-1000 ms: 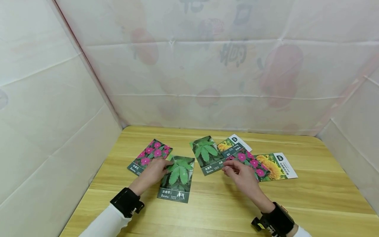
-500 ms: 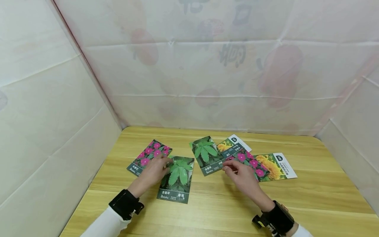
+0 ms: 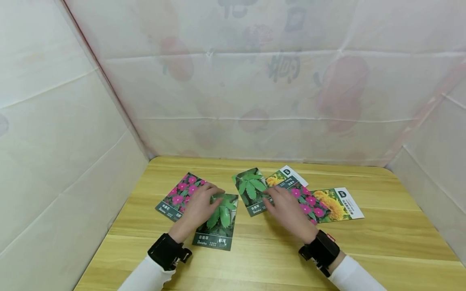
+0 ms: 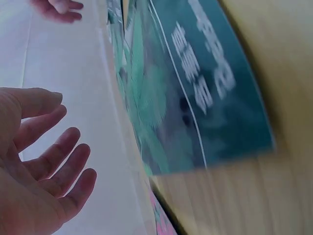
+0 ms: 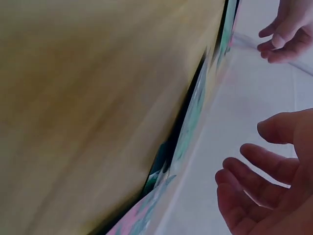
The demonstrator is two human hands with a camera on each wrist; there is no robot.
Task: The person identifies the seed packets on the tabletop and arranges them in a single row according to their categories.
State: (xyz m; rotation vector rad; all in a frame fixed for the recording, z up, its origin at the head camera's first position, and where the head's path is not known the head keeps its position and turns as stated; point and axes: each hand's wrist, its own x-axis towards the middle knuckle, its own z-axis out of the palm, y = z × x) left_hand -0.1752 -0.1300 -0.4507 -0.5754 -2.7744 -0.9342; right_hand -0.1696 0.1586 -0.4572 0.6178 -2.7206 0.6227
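- Green-leaf packet (image 3: 218, 238), dark and glossy with white lettering at its near end, lies flat beneath the thumb and fingertips of the left hand (image 3: 198, 204), stretching from them toward the person

- Left fingers are released: slightly bent, spread, gripping nothing; the left wrist view shows them apart from the packet, against pale cloth

- Pink-flower packet (image 3: 178, 196) lies to the left of those fingers, partly covered by the hand

- Right hand (image 3: 289, 208) is likewise released, its fingers loosely curved around nothing, hovering with the fingertips pointing inward

- Second leaf packet (image 3: 247, 188) sits just left of the right fingertips, its near right edge under them

- Second pink packet (image 3: 307, 202) lies partly under the right hand and extends to the right of its fingers, lettering upside down

- Small yellow-flower packet (image 3: 278, 178) is just beyond the right fingers, overlapped by the second pink packet

- Large yellow-flower packet (image 3: 340, 204) lies farther right of those fingers, its left edge also overlapped by the pink one

- Wood-grain table (image 3: 262, 262) supports all six packets below the fingers
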